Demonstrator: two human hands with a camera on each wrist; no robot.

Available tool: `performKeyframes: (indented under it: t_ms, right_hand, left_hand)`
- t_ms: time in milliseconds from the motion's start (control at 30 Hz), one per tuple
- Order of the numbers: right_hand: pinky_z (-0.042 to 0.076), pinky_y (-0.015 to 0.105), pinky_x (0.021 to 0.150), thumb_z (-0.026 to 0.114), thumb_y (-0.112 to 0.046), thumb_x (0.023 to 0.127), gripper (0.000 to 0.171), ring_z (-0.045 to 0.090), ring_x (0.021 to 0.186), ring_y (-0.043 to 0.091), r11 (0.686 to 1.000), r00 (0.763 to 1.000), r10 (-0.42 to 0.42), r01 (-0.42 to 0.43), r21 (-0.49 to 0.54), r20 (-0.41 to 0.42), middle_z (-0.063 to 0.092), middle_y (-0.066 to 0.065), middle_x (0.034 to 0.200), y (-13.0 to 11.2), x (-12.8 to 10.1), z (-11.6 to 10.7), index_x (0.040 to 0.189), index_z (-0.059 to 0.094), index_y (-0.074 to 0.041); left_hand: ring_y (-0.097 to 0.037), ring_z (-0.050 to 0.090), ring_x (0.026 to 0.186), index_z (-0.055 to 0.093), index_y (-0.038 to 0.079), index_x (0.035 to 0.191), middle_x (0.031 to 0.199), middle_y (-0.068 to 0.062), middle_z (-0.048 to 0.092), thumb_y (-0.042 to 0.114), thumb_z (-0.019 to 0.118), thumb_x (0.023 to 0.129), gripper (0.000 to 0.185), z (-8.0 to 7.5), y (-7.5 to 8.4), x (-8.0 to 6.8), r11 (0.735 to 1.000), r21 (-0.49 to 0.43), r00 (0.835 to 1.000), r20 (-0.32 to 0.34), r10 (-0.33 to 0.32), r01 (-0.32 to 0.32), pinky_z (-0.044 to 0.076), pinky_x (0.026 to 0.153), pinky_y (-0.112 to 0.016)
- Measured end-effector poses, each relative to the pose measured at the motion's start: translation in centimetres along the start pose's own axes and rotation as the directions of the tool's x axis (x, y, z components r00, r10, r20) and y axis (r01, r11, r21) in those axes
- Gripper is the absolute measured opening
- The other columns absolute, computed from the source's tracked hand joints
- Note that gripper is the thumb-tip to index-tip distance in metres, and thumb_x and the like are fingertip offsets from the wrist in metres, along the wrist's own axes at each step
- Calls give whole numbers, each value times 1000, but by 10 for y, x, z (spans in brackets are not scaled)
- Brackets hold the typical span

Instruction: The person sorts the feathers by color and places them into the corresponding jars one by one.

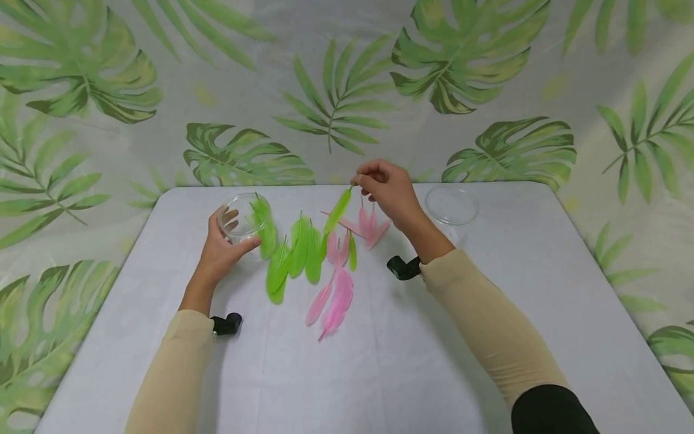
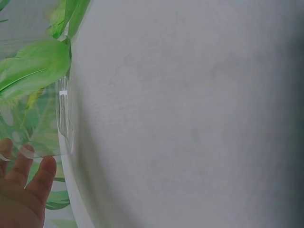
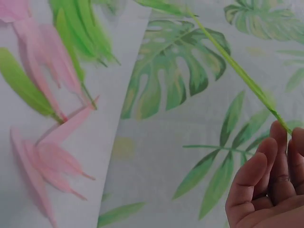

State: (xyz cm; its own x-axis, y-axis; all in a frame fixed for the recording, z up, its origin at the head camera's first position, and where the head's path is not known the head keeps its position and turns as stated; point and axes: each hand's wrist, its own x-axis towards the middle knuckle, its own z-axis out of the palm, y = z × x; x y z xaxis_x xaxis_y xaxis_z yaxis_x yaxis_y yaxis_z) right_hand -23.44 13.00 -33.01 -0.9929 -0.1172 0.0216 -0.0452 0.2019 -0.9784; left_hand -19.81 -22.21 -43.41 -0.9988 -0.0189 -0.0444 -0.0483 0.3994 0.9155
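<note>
in the head view i have the left hand left of centre, thumb and fingers curled round a clear container. my left wrist view gives me its fingertips against the transparent wall, down at lower left. some of the green feathers show along that container's right side; i can't tell which of them are inside it.

the right hand, higher up and a little right of centre, pinches a single green feather by the stem, between thumb and fingertips. in the head view the feather hangs slanting towards lower left; on my right wrist view it runs from the pinch at lower right up to the top edge.

across the centre i see the loose green ones lying on the white tablecloth, with pink feathers beside and just below them, and more pink near the right hand. at upper right sits a round clear piece, vessel or lid, i can't tell. a leaf-print backdrop fills the top.
</note>
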Motion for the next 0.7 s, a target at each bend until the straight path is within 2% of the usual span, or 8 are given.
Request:
performKeyframes:
  t_ms: [167, 333, 633, 700]
  right_hand:
    - [52, 28, 78, 64, -22, 96, 18, 63, 85, 16, 999, 999, -34, 34, 27, 3, 73, -4, 98, -12, 3, 8, 110, 66, -10]
    - [52, 27, 76, 63, -19, 97, 22, 62, 82, 15, 996, 998, -62, 62, 57, 3, 72, -6, 95, -20, 5, 16, 114, 65, -5]
    - [54, 28, 76, 66, -19, 95, 17, 65, 86, 23, 990, 996, -88, 89, 109, -9, 70, -7, 91, -29, 11, 34, 109, 67, -9]
    - [54, 28, 77, 66, -19, 95, 16, 65, 89, 29, 987, 995, -104, 104, 122, -7, 70, -6, 90, -31, 12, 39, 109, 67, -10]
  left_hand:
    - [-31, 22, 153, 1, 24, 158, 165, -5, 22, 25, 79, 84, 108, 0, -2, 1, 1000, -3, 1000, -1, 1, -1, 21, 122, -58]
    - [-32, 23, 152, 3, 22, 158, 164, -7, 23, 24, 79, 84, 107, 2, -1, 4, 999, -14, 1000, 2, 30, -30, 25, 121, -57]
    - [-32, 24, 152, 3, 21, 158, 164, -7, 25, 25, 80, 83, 107, 2, -3, 2, 999, -4, 999, -7, 32, -32, 25, 121, -57]
    - [-31, 24, 152, 3, 21, 158, 164, -7, 25, 25, 80, 83, 108, 1, -4, 2, 1000, -3, 1000, -7, 31, -31, 25, 121, -56]
